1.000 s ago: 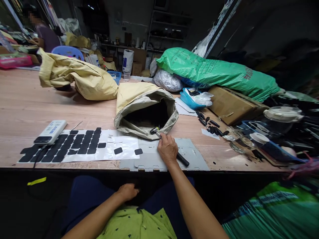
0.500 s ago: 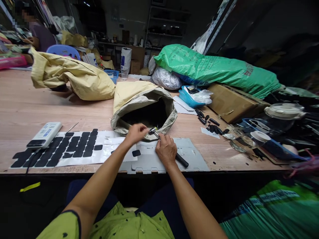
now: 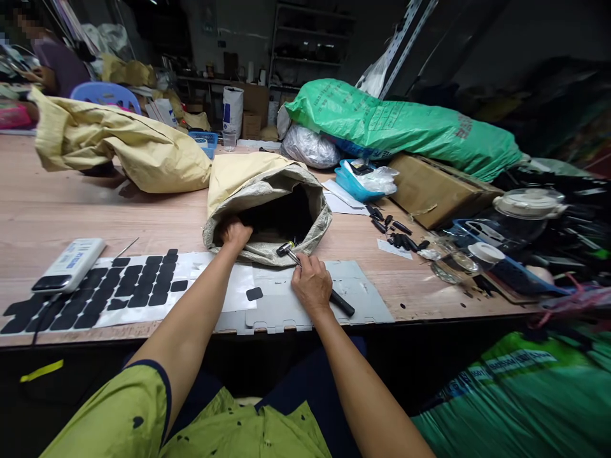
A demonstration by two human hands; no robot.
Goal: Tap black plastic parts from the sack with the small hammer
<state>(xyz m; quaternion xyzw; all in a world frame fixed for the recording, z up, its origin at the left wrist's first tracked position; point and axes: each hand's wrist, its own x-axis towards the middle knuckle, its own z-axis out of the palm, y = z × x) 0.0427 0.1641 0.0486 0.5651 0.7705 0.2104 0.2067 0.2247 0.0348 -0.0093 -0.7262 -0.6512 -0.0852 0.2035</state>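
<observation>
My left hand (image 3: pixel 235 233) reaches into the left side of the mouth of a cream sack (image 3: pixel 260 166), which lies on its side facing me. The sack's dark inside hides most of its fingers, so what they touch does not show. My right hand (image 3: pixel 312 285) is closed around a hammer (image 3: pixel 342 304) with a metal head and a black handle. The head rests close to the sack's lower rim, and the handle slants down to the right over a grey board (image 3: pixel 360 286). A white sheet with black rounded pads (image 3: pixel 157 280) lies left of my forearms.
A white box-shaped device (image 3: pixel 71 264) stands at the left. Another cream sack (image 3: pixel 153 152) lies behind it. To the right are small black parts (image 3: pixel 403 242), a blue basket (image 3: pixel 360 181), a carton (image 3: pixel 434 191) and a long green sack (image 3: pixel 405 121). A person (image 3: pixel 60 60) sits far left.
My left hand has moved left, away from the hammer head, and into the sack's mouth. My right hand still holds the hammer in nearly the same place. The whole view has shifted slightly.
</observation>
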